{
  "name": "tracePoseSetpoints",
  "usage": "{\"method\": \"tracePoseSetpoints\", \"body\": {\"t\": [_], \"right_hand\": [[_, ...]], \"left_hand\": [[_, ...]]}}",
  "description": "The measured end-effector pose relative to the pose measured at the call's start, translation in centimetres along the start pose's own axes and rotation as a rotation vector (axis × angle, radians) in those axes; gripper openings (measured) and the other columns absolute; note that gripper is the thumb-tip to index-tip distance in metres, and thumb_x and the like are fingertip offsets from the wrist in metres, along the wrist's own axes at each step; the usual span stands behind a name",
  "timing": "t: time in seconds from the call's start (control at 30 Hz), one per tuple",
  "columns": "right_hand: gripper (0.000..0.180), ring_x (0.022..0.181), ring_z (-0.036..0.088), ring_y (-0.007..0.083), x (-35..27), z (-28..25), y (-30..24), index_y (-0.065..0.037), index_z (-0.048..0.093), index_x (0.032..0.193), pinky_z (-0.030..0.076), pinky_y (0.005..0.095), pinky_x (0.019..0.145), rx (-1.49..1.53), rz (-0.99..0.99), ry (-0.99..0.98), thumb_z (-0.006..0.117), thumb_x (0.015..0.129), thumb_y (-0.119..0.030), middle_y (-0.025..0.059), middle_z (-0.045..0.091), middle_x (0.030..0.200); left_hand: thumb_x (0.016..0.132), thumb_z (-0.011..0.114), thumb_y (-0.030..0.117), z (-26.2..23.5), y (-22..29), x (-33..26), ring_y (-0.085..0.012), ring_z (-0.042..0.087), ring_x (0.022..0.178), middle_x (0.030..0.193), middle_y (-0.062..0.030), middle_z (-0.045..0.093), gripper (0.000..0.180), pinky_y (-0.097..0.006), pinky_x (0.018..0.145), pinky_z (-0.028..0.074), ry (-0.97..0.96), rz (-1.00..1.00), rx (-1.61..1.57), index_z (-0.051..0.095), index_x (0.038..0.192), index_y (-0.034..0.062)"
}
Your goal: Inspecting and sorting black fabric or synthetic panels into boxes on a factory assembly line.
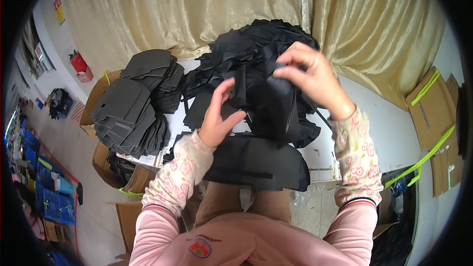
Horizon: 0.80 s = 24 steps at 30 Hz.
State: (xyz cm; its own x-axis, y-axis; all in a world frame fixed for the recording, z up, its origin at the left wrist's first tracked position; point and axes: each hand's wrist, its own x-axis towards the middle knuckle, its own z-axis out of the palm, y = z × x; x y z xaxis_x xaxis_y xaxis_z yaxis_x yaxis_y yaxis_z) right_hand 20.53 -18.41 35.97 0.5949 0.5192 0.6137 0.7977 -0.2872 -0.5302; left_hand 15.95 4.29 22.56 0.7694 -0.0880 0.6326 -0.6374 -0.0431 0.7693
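My right hand [311, 75] is raised over the table, its thumb and fingers pinching the top of a thin black fabric piece [280, 99] that hangs down, blurred by motion. To its left my left hand [217, 118] holds nothing, with thumb and fingers spread apart. Just beside the left hand lies a small stack of dark grey sheets [195, 110]. A large dark panel with a rounded end [256, 155] lies at the table's near edge, below both hands. Behind the hands rises a big loose heap of black fabric pieces [256, 39].
Stacks of dark grey panels [120, 106] stand at the left of the white table [362, 96]. Cardboard boxes [101, 165] are below them. A gold curtain [197, 5] hangs behind. Flattened cardboard [427, 113] with yellow-green straps leans at the right.
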Motion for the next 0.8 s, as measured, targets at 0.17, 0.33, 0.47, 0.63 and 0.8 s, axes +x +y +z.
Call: {"method": "tracePoseSetpoints", "body": {"t": [0.17, 0.33, 0.47, 0.63, 0.8], "right_hand": [[0.021, 0.093, 0.053, 0.0291, -1.1, 4.2, -2.3, -0.003, 0.061, 0.078, 0.045, 0.0361, 0.075, -0.353, -0.421, 0.018, 0.076, 0.067, -0.012, 0.0085, 0.055, 0.095], [0.028, 0.062, 0.054, 0.0212, -2.1, 3.9, -1.6, -0.003, 0.055, 0.078, 0.043, 0.0319, 0.059, -0.196, -0.072, -0.216, 0.079, 0.070, -0.015, 0.0039, 0.052, 0.065], [0.031, 0.061, 0.037, 0.0027, -2.7, 3.1, -0.2, -0.003, 0.056, 0.095, 0.032, 0.0210, 0.054, 0.331, 0.264, -0.390, 0.078, 0.073, -0.008, -0.0053, 0.043, 0.065], [0.029, 0.060, 0.038, 0.0064, -3.4, 2.0, 0.8, -0.002, 0.059, 0.096, 0.035, 0.0248, 0.055, 0.196, 0.292, -0.516, 0.076, 0.074, -0.008, -0.0033, 0.043, 0.064], [0.015, 0.064, 0.047, 0.0068, -3.6, 1.6, 0.6, 0.000, 0.062, 0.088, 0.040, 0.0253, 0.059, 0.053, 0.269, -0.570, 0.071, 0.080, -0.009, -0.0008, 0.051, 0.066]], "left_hand": [[0.080, 0.072, 0.010, -1.0, -0.5, 1.7, -0.0154, 0.051, 0.110, 0.116, -0.0061, 0.055, 0.039, -0.029, 0.096, 0.040, -0.248, 0.006, 0.017, 0.056, 0.115, 0.0024], [0.083, 0.068, 0.002, -1.5, 1.1, 1.4, -0.0038, 0.054, 0.084, 0.090, 0.0028, 0.059, 0.016, -0.020, 0.075, 0.044, -0.269, -0.276, -0.271, 0.057, 0.094, 0.0040], [0.082, 0.069, 0.000, -3.5, 1.1, 1.5, -0.0044, 0.054, 0.083, 0.088, 0.0026, 0.059, 0.017, -0.020, 0.074, 0.044, -0.268, -0.222, -0.157, 0.055, 0.091, 0.0046], [0.082, 0.068, -0.001, -5.7, 1.0, 1.1, -0.0050, 0.056, 0.086, 0.089, 0.0022, 0.060, 0.017, -0.021, 0.077, 0.045, -0.313, -0.269, -0.141, 0.056, 0.093, 0.0044], [0.081, 0.064, -0.004, -7.0, 0.6, 0.4, -0.0079, 0.054, 0.104, 0.108, -0.0014, 0.059, 0.029, -0.022, 0.090, 0.042, -0.595, -0.495, -0.263, 0.054, 0.109, 0.0015]]}}
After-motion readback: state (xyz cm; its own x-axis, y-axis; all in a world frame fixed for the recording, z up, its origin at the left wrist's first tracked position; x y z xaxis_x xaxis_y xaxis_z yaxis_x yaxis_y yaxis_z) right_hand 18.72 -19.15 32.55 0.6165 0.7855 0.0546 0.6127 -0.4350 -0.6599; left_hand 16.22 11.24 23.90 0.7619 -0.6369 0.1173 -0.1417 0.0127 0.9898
